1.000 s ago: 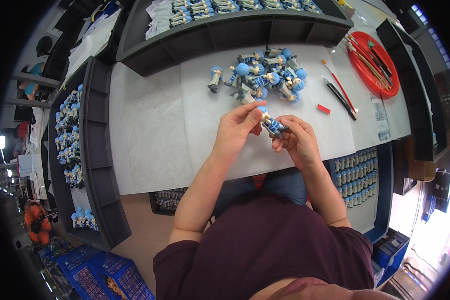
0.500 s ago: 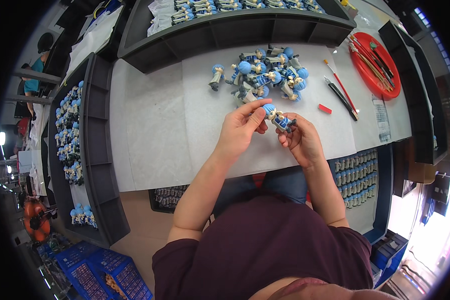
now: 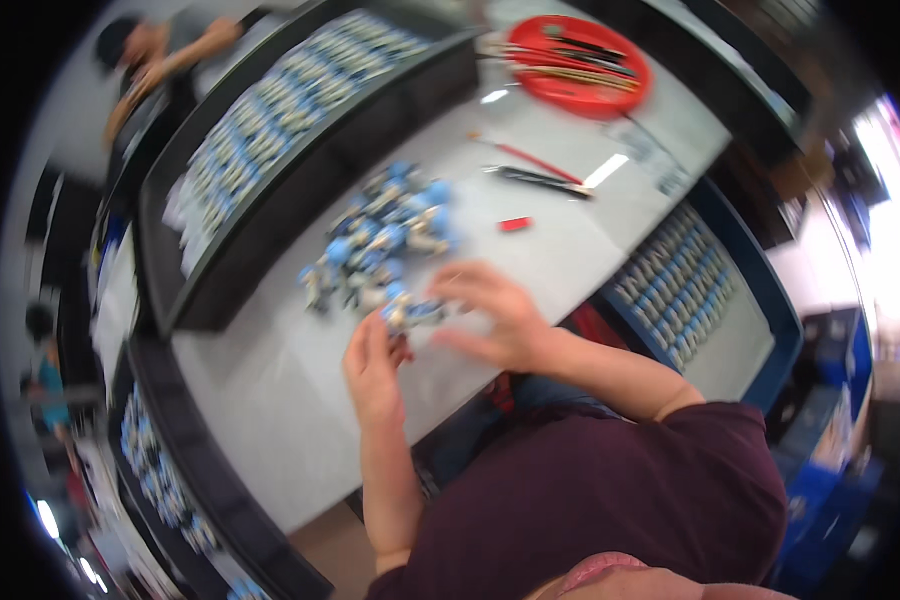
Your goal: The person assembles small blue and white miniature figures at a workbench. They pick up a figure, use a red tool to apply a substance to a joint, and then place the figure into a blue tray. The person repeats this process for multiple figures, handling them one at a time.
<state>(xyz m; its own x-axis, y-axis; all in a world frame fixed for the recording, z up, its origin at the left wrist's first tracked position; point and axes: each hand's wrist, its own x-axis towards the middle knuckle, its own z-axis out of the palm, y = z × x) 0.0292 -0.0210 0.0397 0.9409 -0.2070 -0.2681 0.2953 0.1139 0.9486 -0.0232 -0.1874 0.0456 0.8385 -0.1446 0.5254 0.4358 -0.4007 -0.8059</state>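
My left hand (image 3: 374, 368) pinches a small blue-haired figurine (image 3: 398, 310) above the white work surface (image 3: 280, 430). The figurine's legs point toward my right hand (image 3: 500, 318), whose fingers are spread apart and smeared by motion. No thing shows in that right hand. Just beyond the held figurine lies a loose heap of similar figurines (image 3: 385, 225), blurred, with blue heads and pale and dark bodies.
A black tray (image 3: 315, 165) holding rows of figurines stands beyond the heap. Farther right are a red dish (image 3: 580, 70) of brushes, a red-handled brush (image 3: 540, 163), a black pen-like tool (image 3: 545, 182) and a red block (image 3: 514, 225). A blue tray (image 3: 760, 300) holds more figurines. Another person (image 3: 160, 75) is at far left.
The view has swung round to the right, so the table appears tilted. My right hand has come off the figurine and its fingers have spread; my left hand keeps hold.
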